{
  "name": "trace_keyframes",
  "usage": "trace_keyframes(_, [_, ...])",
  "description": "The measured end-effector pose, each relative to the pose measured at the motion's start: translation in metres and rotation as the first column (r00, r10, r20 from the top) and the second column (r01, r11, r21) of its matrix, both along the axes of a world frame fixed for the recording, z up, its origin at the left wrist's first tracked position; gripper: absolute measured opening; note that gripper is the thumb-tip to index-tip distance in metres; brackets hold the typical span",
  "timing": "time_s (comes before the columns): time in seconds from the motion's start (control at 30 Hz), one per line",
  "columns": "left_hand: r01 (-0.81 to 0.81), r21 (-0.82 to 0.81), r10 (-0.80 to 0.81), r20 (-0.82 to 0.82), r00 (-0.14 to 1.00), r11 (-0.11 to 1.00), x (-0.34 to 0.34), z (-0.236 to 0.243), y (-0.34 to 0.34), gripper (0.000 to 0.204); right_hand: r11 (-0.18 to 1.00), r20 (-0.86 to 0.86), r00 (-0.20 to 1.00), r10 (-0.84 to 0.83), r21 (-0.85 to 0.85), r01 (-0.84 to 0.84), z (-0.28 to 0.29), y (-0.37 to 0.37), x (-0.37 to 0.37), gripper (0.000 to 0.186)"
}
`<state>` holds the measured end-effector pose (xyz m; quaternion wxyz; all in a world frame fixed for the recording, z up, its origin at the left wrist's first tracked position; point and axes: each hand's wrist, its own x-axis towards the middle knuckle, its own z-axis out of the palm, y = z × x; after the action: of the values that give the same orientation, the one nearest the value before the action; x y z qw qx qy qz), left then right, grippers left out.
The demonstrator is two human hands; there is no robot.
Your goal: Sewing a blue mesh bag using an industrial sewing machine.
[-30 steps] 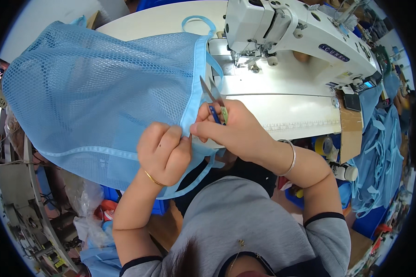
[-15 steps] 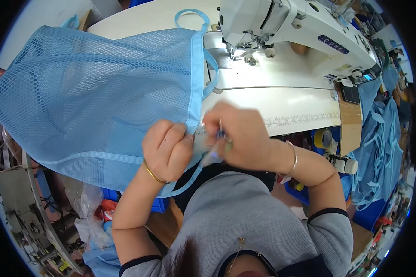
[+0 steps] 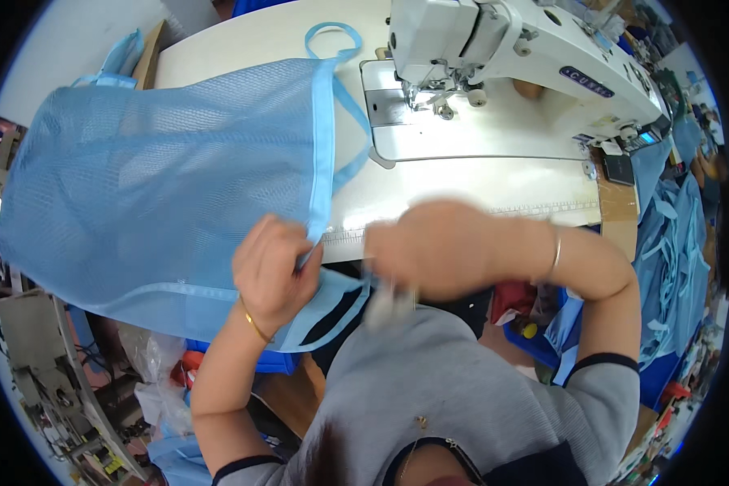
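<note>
A light blue mesh bag (image 3: 178,162) lies across the left of the table, its smooth blue hem band (image 3: 322,154) facing right. My left hand (image 3: 274,271) is closed on the near end of that band, at the table's front edge. Blue straps (image 3: 353,106) curve out from the band, and more strap hangs below my left hand. My right hand (image 3: 433,251) is curled and smeared by motion, to the right of the band and apart from it. A pale, blurred object (image 3: 390,308) shows beneath its fingers; its kind cannot be made out.
A white sewing machine (image 3: 433,40) stands at the back right, its metal plate (image 3: 387,105) set in the tabletop. Blue fabric pieces (image 3: 672,259) hang in a pile at the right. A blue bin (image 3: 535,347) sits below the table edge, and clear plastic bags (image 3: 158,389) lie lower left.
My right hand has moved away from the band, rightward and slightly down. My left hand, still gripping, has shifted a little left and down, and the bag's band has moved left.
</note>
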<state>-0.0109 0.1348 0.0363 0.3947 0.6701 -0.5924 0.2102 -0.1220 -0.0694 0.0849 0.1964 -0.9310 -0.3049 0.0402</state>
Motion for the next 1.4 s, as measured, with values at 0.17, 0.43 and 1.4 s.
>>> trace_keyframes(0.17, [-0.14, 0.017, 0.141, -0.177, 0.974, 0.99, -0.012, 0.019, -0.009, 0.021, 0.944, 0.145, 0.933, -0.329, 0.063, 0.323, -0.035, -0.012, -0.006, 0.03])
trace_keyframes(0.43, [-0.087, 0.03, 0.077, -0.791, 0.606, 0.996, -0.011, 0.033, 0.003, 0.008, 0.495, -0.067, 0.795, -0.602, 0.751, 0.438, -0.038, 0.023, 0.001, 0.009])
trace_keyframes(1.4, [-0.235, 0.088, 0.251, -0.29, 0.924, 0.968, -0.02, 0.027, -0.004, 0.019, 0.086, -0.532, 0.751, -0.391, 0.791, 0.605, -0.019, 0.033, 0.024, 0.017])
